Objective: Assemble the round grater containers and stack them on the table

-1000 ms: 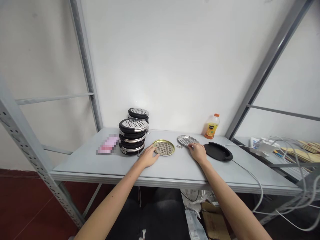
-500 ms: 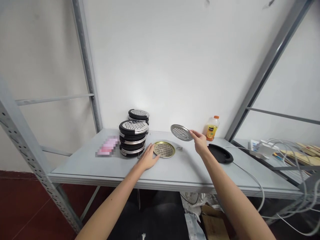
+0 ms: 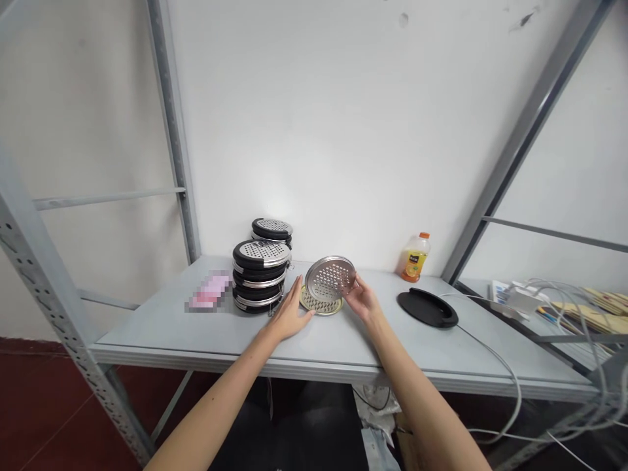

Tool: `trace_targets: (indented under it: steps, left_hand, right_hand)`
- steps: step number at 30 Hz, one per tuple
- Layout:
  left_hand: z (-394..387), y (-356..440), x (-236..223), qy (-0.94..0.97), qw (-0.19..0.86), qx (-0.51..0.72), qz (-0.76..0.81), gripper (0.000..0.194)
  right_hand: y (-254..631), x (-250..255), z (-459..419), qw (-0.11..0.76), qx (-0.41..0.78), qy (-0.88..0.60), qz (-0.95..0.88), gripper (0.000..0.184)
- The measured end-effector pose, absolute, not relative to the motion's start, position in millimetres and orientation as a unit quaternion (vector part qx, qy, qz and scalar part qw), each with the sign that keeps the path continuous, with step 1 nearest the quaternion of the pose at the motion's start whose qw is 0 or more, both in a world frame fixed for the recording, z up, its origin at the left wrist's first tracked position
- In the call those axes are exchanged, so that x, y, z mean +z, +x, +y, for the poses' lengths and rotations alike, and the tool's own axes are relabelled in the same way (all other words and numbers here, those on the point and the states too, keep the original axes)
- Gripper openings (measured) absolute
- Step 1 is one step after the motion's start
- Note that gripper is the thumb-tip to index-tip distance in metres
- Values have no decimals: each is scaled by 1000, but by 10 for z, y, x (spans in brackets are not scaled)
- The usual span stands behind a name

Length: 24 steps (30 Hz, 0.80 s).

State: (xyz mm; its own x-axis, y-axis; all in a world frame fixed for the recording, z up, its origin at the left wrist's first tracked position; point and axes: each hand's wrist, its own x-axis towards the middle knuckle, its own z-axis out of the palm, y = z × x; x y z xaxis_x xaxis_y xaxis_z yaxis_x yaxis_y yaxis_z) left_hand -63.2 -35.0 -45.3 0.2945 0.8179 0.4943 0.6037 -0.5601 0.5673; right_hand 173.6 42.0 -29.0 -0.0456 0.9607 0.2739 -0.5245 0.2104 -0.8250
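Note:
My right hand (image 3: 363,297) pinches the right edge of a round metal grater disc (image 3: 330,278). The disc is tilted up above a second, gold-rimmed grater disc (image 3: 321,307) that lies flat on the table and is partly covered from view. Beside the left edge of the lying disc rests my left hand (image 3: 289,315), fingers stretched out and thumb pointing towards the rim. Just left of that hand rises a stack of black-edged round graters (image 3: 260,278), with another stack (image 3: 272,229) behind it.
A black oval holder (image 3: 426,307) lies on the right of the table (image 3: 206,337). An orange-capped juice bottle (image 3: 415,258) stands by the wall. White cables (image 3: 500,356) hang over the right front edge. A blurred pink item (image 3: 210,291) lies at left.
My right hand has brought its grater disc left and down, over the lying disc, and turned it more upright. The black holder is now fully uncovered. My left hand has stayed nearly still.

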Motion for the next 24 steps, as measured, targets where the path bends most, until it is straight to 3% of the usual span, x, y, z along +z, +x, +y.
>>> trace_targets:
  steps: [11,24]
  left_hand:
    - [-266,-644,-538,780,158,413,442,101]
    - [-190,-639,-600,766,108,430,466,71]
  right_hand:
    - [1568,-284,241,609,659,-265,-353,29]
    - [1578,-322,260,612,625,-322,-363,29]
